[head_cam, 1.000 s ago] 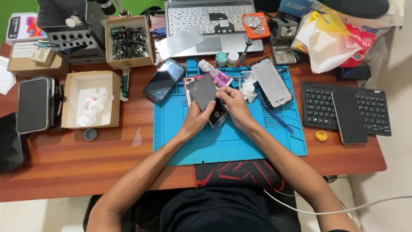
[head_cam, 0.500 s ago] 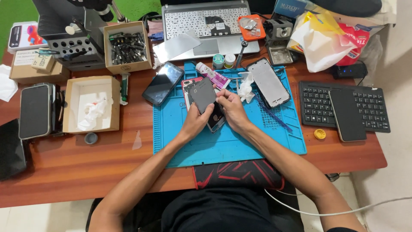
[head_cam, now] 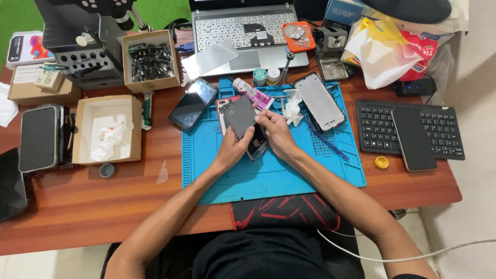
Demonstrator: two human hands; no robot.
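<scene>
Both hands are working together over the middle of the blue repair mat (head_cam: pixel 289 175). The left hand (head_cam: pixel 233 149) is gripping a dark grey phone back panel (head_cam: pixel 239 117), thumb pressing on its near edge, holding it tilted above the opened phone (head_cam: pixel 257 145) lying under it. The right hand (head_cam: pixel 276 135) is closing around the same panel from the right, fingers curling over its upper right edge. A white crumpled tissue (head_cam: pixel 292 106) is sitting just beside the right hand, and a phone with a pale screen (head_cam: pixel 320 101) is lying further right on the mat. To the left, a dark phone (head_cam: pixel 194 103) is resting half off the mat's edge. A black keyboard (head_cam: pixel 408 129) is sitting well apart on the right.
</scene>
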